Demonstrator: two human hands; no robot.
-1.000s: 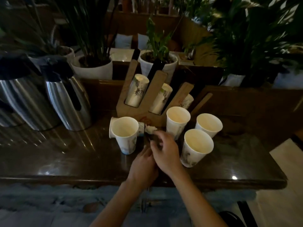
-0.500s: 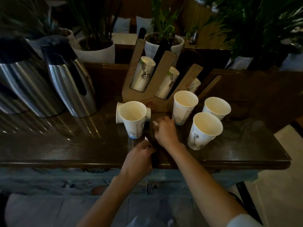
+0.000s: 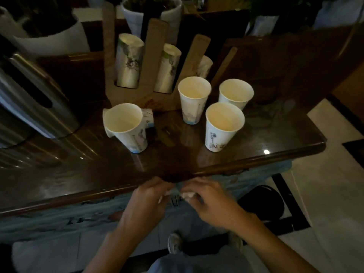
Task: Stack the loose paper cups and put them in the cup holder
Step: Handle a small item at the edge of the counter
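Several loose white paper cups stand upright on the dark wooden table (image 3: 266,154): one at the left (image 3: 128,127), one in the middle (image 3: 194,99), two at the right (image 3: 235,93) (image 3: 224,125). Another cup (image 3: 148,118) lies on its side behind the left one. The wooden cup holder (image 3: 151,56) leans at the back with stacked cups (image 3: 129,60) (image 3: 168,67) in its slots. My left hand (image 3: 145,203) and my right hand (image 3: 213,202) are close together just below the table's front edge. Their fingers pinch small crumpled white scraps (image 3: 187,195). Neither hand touches a cup.
Steel thermos jugs (image 3: 29,95) stand at the left of the table. White plant pots (image 3: 153,16) sit behind the holder. A wooden partition (image 3: 285,62) rises at the back right. Below the table I see tiled floor, a round black object (image 3: 262,205) and my shoe (image 3: 174,243).
Both hands have pulled back from the spot between the cups to below the table's front edge, taking white scraps along. My head has tilted further down. The cups have not moved.
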